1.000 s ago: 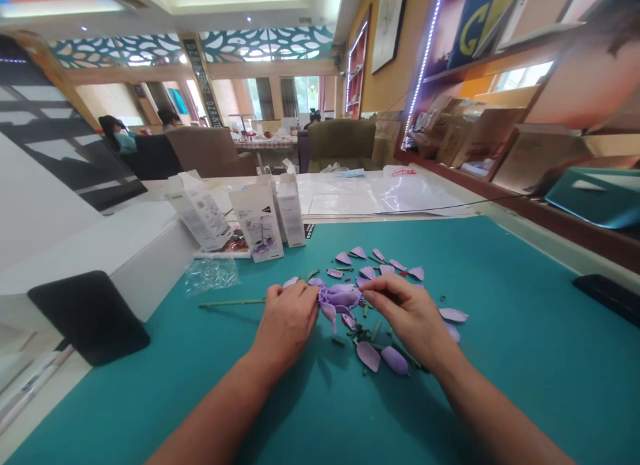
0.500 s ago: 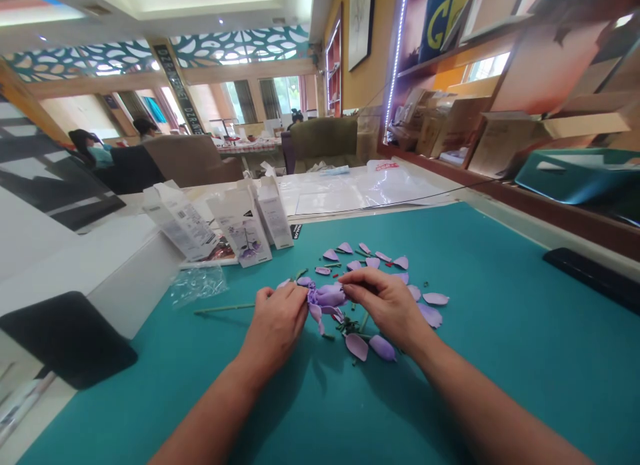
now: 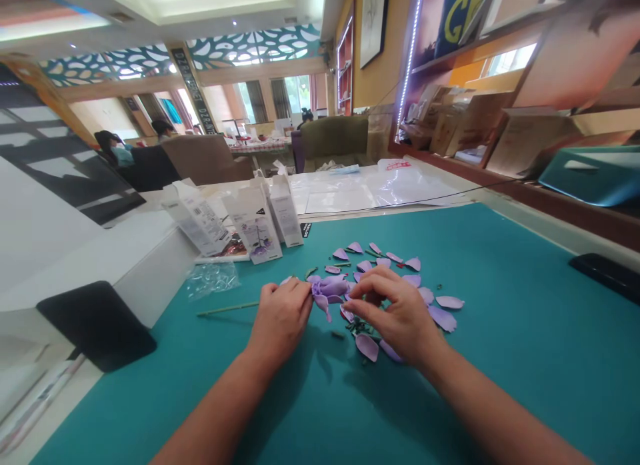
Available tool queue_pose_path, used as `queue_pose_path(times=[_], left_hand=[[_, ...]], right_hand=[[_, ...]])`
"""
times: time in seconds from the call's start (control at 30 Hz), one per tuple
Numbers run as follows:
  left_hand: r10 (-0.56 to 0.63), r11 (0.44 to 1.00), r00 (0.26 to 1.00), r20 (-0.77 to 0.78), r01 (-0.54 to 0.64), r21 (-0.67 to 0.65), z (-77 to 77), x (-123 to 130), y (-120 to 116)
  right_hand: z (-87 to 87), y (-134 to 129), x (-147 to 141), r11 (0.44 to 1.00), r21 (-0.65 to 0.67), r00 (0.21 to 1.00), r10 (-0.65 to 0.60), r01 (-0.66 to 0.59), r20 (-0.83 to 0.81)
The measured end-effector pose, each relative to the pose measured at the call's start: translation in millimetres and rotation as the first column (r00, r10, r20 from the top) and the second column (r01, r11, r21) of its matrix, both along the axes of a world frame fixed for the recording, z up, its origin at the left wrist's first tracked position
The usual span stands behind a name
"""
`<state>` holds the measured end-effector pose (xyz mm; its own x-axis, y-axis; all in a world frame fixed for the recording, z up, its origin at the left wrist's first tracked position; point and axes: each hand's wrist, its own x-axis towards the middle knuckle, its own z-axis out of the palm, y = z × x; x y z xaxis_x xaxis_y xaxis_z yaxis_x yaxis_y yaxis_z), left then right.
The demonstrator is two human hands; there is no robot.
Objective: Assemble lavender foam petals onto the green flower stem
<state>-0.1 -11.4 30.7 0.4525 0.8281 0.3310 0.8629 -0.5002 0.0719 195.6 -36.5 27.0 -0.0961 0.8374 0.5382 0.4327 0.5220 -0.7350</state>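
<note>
My left hand (image 3: 283,312) is closed around the base of a purple artificial flower (image 3: 331,288), whose petals point to the right. A green stem (image 3: 230,309) sticks out to the left behind that hand. Just right of the flower is my right hand (image 3: 395,308), thumb and forefinger a little apart, with nothing visible between them. Loose purple petals (image 3: 450,302) lie in a loose arc beyond and beside it. Below its fingers are small dark green pieces (image 3: 359,326) and a pale petal (image 3: 367,348), with another petal partly hidden by the hand.
White printed boxes (image 3: 253,228) stand at the back left, with a clear plastic bag (image 3: 214,280) before them. A black tablet-like object (image 3: 97,326) leans against a white box at left. A dark long object (image 3: 607,278) lies on the green mat (image 3: 525,358) at right. People sit far back.
My right hand has drawn slightly away from the flower, and its thumb and forefinger have parted. My left hand keeps its hold. The whole view has shifted a little.
</note>
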Motion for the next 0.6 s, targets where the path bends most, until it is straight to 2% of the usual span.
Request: queue_pose_path(times=[0.1, 0.23, 0.43, 0.6], left_hand=[[0.008, 1.0, 1.0, 0.004, -0.008, 0.003, -0.1, 0.0, 0.3], [0.019, 0.999, 0.999, 0.029, -0.02, 0.037, -0.8, 0.6, -0.2], [0.005, 0.997, 0.999, 0.035, -0.008, 0.083, -2.3, 2.0, -2.0], [0.018, 0.999, 0.999, 0.039, -0.02, 0.048, -3.4, 2.6, -2.2]], right_hand=[[-0.7, -3.5, -4.8, 0.997, 0.07, 0.988, -0.052, 0.042, 0.144], [-2.8, -6.3, -11.0, 0.991, 0.118, 0.97, -0.095, 0.069, 0.225], [-6.3, -9.0, -16.9, 0.982, 0.144, 0.967, -0.151, 0.123, 0.205], [-4.2, -9.5, -15.1, 0.99, 0.127, 0.972, -0.092, 0.066, 0.218]])
